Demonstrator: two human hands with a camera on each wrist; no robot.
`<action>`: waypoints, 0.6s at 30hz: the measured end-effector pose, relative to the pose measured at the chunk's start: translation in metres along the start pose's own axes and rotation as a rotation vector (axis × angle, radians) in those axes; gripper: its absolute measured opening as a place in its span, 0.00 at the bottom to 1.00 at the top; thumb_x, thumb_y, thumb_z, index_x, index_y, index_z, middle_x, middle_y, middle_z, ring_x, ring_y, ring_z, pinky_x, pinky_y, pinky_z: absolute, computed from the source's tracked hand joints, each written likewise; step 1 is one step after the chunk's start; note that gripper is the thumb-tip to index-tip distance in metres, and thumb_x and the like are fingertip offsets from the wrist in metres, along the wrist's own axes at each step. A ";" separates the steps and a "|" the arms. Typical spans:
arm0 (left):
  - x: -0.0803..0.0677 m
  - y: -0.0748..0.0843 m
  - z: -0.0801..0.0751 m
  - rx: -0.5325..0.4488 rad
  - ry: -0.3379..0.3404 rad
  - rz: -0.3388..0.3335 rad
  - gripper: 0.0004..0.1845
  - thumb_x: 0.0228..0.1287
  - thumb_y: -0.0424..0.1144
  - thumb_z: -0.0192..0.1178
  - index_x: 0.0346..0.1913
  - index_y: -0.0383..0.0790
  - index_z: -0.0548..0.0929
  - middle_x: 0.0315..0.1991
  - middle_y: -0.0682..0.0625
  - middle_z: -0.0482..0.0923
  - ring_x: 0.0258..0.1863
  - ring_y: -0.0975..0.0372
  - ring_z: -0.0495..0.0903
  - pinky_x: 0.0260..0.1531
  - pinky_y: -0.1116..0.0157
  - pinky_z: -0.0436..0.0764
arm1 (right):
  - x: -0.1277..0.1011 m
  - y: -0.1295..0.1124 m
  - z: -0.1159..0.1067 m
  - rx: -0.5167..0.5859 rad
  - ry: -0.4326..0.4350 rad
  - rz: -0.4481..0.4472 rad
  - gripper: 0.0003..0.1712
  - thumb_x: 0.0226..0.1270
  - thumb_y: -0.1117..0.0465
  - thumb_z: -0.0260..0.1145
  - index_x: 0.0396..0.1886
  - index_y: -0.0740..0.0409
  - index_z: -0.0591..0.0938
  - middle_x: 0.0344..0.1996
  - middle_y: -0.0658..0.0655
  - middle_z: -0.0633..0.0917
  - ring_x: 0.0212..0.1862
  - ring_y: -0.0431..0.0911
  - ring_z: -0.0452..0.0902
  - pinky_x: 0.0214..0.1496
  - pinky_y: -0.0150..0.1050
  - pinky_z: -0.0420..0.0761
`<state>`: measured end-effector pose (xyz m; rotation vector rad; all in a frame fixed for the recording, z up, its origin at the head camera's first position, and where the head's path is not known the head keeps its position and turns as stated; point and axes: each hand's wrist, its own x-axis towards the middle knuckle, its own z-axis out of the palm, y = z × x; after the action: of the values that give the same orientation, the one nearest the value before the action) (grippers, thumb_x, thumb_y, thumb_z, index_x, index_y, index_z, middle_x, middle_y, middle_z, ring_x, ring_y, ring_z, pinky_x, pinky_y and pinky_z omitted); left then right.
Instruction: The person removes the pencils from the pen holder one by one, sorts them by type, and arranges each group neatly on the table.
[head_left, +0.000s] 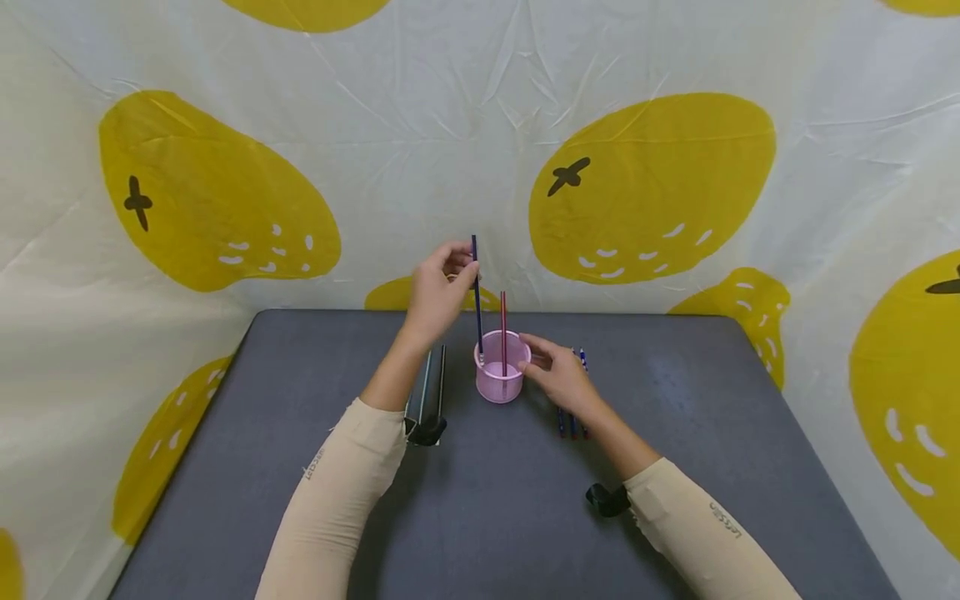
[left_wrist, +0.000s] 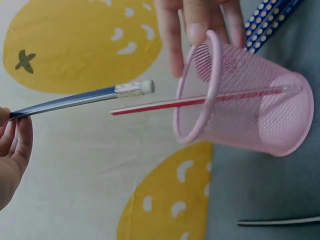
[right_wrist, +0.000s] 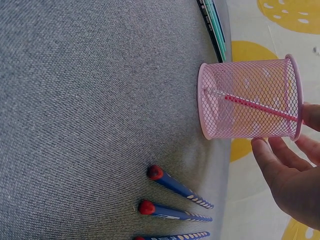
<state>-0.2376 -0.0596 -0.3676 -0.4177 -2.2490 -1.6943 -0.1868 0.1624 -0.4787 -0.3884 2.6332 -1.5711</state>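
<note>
One red pencil (head_left: 503, 333) is in the pink cup (head_left: 501, 377), centre of the head view; tip down, leaning on the rim. The blue pencil (head_left: 476, 292) is second: left hand (head_left: 438, 292) pinches it near the top, held upright, eraser end at the cup mouth. In the left wrist view the eraser is beside the rim, not yet inside, so I judge this one mid-insertion.

Right hand (head_left: 558, 377) is at the cup's right side, fingers (right_wrist: 267, 160) loosely spread around the rim; contact looks likely, but I can't confirm a firm grip.

Left to go: three blue pencils (right_wrist: 177, 200) on the bench (head_left: 675, 500) right of the cup, and some dark and green ones (head_left: 431, 387) left of it.

Hidden: the right hand covers part of the three pencils in the head view; the left group's count is unclear.
</note>
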 end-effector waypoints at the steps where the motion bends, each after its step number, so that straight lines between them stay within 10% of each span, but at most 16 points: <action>1: 0.000 0.001 -0.002 0.002 0.007 0.004 0.14 0.73 0.31 0.63 0.57 0.29 0.81 0.43 0.39 0.82 0.40 0.53 0.82 0.42 0.64 0.84 | 0.000 0.000 0.000 0.000 0.001 0.002 0.30 0.72 0.66 0.68 0.72 0.64 0.74 0.64 0.69 0.81 0.60 0.62 0.83 0.62 0.54 0.84; 18: -0.007 -0.025 -0.049 0.037 -0.010 -0.081 0.16 0.71 0.31 0.64 0.59 0.31 0.83 0.40 0.40 0.82 0.33 0.59 0.81 0.33 0.64 0.88 | -0.003 0.000 0.003 -0.004 0.014 -0.035 0.30 0.70 0.67 0.69 0.71 0.66 0.75 0.62 0.70 0.82 0.58 0.63 0.84 0.61 0.55 0.85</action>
<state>-0.2388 -0.1137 -0.3794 -0.3315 -2.3299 -1.6897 -0.1835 0.1607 -0.4801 -0.4268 2.6546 -1.5852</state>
